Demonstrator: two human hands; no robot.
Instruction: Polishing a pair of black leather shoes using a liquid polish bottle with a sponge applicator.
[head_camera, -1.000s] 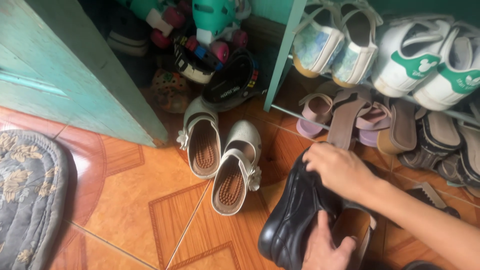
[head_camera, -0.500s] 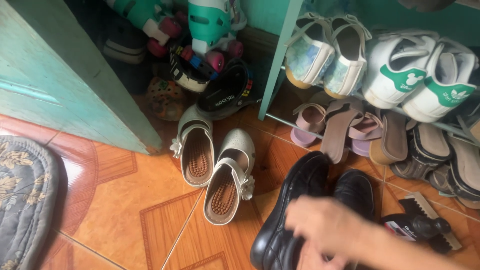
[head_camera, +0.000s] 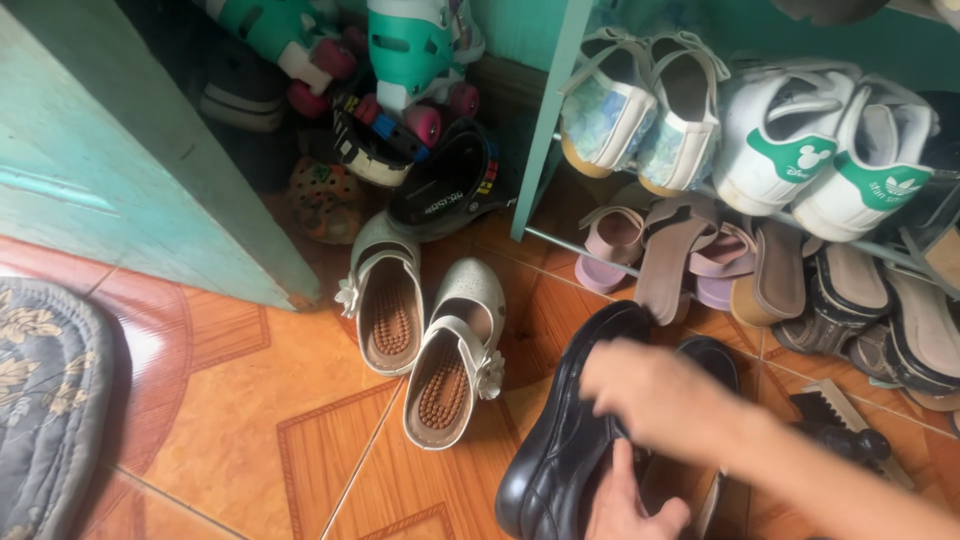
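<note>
Pointing up-right toward rack (head_camera: 545, 130), black shoe (head_camera: 560, 450) lies lengthwise.

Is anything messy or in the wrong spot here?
Yes. The little white shoes sit crooked on the orange floor, not on the shoe rack. Roller skates and a black helmet are heaped in the corner.

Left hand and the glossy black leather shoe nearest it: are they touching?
Touching. The head view shows the left hand lying with its fingers on the inner side of the glossy black leather shoe, no gap visible between them.
</note>
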